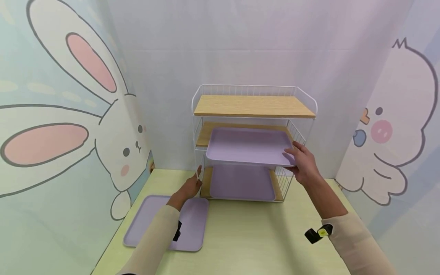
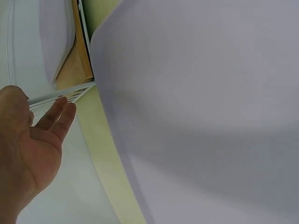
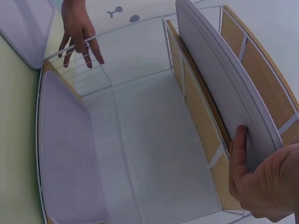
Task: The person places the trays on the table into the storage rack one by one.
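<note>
A lilac tray [image 1: 251, 145] is held by its right end in my right hand [image 1: 304, 162]. My thumb lies on top and fingers are underneath. The tray slants out over the middle shelf [image 1: 204, 135] of a white wire rack [image 1: 252, 115] with wooden shelves. My left hand [image 1: 190, 187] holds the rack's left front post, thumb and fingers on either side of the wire. In the right wrist view the left hand's fingers [image 3: 79, 42] are spread at the wire side. Another lilac tray [image 1: 242, 183] lies on the bottom shelf.
A third lilac tray [image 1: 189, 229] lies on the pale yellow-green table [image 1: 247, 233], left of the rack and under my left forearm. The wooden top shelf [image 1: 254, 105] has a wire rail. Cartoon-printed curtains [image 1: 240, 68] stand behind and at both sides.
</note>
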### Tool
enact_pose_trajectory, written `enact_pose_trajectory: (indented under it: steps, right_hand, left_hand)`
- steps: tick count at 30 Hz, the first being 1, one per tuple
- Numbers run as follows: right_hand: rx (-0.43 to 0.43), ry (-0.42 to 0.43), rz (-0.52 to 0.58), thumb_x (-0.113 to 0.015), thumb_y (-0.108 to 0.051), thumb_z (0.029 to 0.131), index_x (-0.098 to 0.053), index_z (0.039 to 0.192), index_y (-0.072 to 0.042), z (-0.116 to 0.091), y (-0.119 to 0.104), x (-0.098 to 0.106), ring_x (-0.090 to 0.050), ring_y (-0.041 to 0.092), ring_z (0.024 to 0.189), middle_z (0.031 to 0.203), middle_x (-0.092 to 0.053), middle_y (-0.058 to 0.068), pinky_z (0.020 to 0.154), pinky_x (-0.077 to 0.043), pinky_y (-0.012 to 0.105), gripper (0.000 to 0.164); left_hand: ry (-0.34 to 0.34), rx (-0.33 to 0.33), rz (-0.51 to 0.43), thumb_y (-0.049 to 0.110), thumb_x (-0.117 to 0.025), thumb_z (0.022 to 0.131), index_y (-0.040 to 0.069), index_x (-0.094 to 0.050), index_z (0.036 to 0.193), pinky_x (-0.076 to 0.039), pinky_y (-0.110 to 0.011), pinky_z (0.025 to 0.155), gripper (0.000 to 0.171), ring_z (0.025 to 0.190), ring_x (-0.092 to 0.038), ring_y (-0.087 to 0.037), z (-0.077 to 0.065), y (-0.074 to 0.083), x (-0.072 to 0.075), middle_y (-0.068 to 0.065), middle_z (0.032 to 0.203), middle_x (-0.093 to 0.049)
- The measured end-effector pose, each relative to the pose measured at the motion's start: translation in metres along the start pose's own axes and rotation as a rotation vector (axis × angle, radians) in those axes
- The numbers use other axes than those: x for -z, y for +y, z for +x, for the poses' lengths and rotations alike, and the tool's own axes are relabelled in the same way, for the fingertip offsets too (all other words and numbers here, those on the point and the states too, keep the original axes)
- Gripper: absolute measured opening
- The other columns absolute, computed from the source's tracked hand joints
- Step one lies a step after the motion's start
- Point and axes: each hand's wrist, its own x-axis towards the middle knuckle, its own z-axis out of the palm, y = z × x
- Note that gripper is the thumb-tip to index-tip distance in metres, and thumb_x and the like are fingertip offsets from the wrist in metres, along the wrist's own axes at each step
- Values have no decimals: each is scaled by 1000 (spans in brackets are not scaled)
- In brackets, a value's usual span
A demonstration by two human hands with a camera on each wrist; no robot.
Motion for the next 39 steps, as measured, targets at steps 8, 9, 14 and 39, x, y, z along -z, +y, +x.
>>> enact_pose_trajectory:
  steps: [8,9,14,39]
  right_hand:
    - [570,333,-483,-54,-44,117,-37,177,-10,-14,37,-12,-49,41,145,165,-44,32,117,-47,52,71]
    - [692,355,-539,-54,-41,117,-41,175,-8,-15,42,-17,-47,46,147,162,-45,33,118,-44,61,69]
    - [1324,397,-861,-59,-37,113,-60,162,-5,-12,70,-47,-49,56,149,158,-58,31,117,-40,72,58]
    - [1481,357,-979,-52,-35,119,-63,160,-10,32,95,-70,-48,53,158,165,-57,30,124,-40,71,49]
  left_hand:
    - [13,-17,8,30,-44,119,36,9,182,-52,-64,123,83,142,-68,-49,-6,5,2,-28,172,-51]
    - [13,-20,14,30,-44,119,35,10,182,-52,-64,123,83,143,-67,-49,-7,6,3,-27,174,-48]
    - [10,-25,13,31,-41,120,33,10,182,-52,-64,123,81,142,-68,-49,-6,6,4,-26,178,-43]
    - [60,-88,84,33,-38,118,23,5,183,-48,-65,126,79,152,-57,-55,-6,4,2,-29,181,-33]
